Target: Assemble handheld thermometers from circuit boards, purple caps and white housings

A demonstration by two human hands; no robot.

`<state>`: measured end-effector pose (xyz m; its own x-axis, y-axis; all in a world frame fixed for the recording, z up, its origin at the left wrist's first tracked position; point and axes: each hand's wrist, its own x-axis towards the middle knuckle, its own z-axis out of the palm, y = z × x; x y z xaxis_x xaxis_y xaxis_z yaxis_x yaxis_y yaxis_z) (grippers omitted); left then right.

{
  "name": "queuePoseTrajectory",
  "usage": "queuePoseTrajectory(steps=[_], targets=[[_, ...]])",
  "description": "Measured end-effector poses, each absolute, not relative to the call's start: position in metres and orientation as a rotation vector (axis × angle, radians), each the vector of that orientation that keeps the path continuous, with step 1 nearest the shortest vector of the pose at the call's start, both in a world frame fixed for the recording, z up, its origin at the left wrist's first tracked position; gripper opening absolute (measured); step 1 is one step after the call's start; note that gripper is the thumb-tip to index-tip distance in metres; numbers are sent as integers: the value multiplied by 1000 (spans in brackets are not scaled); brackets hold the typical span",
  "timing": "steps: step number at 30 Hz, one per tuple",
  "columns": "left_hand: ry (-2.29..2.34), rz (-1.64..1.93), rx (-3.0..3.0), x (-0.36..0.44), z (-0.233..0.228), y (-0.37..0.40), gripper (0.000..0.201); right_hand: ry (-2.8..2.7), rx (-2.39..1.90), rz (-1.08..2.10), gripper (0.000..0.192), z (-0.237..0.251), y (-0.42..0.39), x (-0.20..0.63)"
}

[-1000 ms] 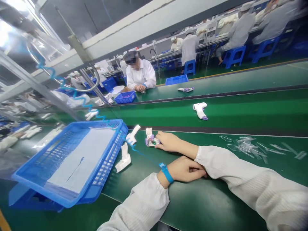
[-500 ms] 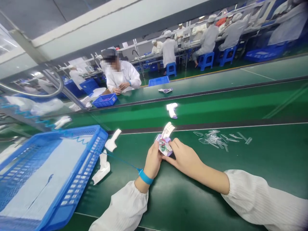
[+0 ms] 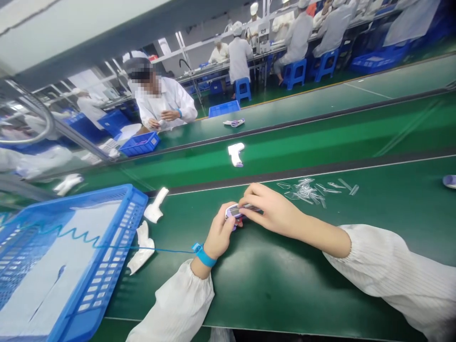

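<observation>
My left hand (image 3: pixel 218 233) is closed on a white and purple thermometer gun (image 3: pixel 234 212), its small display window turned up. My right hand (image 3: pixel 272 209) pinches the same thermometer gun from the right, fingertips at the window's edge; whether a small part is between them I cannot tell. Some red shows under the thermometer gun; the rest of it is hidden by my fingers. Two white gun-shaped shell halves (image 3: pixel 155 206) lie left of my left hand. Beyond my right hand is a loose pile of clear plastic pieces (image 3: pixel 307 192).
A blue basket (image 3: pixel 132 191) lined with white sheet stands at left. A blue wrist strap (image 3: pixel 204 256) ties my left wrist to a coiled cord. Another thermometer gun (image 3: pixel 235 155) lies on the green belt (image 3: pixel 320 128). Across it sits a co-worker (image 3: pixel 162 102) by a small blue bin (image 3: pixel 139 145).
The thermometer gun has been turned over: its open inside with wires faced up before, now its display window does. My right hand has risen over its right end. The view has shifted slightly.
</observation>
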<state>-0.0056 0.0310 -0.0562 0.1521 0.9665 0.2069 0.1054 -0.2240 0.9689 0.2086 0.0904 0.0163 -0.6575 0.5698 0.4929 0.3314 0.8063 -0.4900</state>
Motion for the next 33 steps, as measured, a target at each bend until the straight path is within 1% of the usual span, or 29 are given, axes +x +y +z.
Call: queuePoseTrajectory(steps=[4,7,9,11,14,15,17,21,24,28,31,33], targets=[[1136,1153,1638,-7,-53,30,48,-2344,-606,320,28,14,85,203],[1195,1146,1669,-8,-50,29,46,-2290,-621,323,25,31,83,208],[1238,1190,1617,-9,-48,29,45,-2201,-720,372,21,51,89,223],[1257,1253,1528,-9,-46,29,46,-2147,-937,396,20,70,103,247],[1265,1277,1487,-8,-46,28,48,-2344,-1461,495,24,80,131,288],[1273,1258,1504,-8,-46,27,48,-2434,-1648,535,24,76,139,299],[1286,1196,1558,-7,-47,26,48,-2514,-1880,554,20,60,150,313],[1286,1080,1601,-5,-48,22,50,-2524,-2064,431,9,31,155,318],[1251,1057,1538,-2,-48,20,51,-2492,-2117,326,11,34,154,326],[1183,1054,1370,11,-54,19,54,-2480,-2091,223,14,53,156,342],[1075,976,1290,23,-59,20,56,-2545,-1890,208,21,58,156,331],[1032,892,1328,28,-60,22,53,-2591,-1620,326,25,51,158,305]])
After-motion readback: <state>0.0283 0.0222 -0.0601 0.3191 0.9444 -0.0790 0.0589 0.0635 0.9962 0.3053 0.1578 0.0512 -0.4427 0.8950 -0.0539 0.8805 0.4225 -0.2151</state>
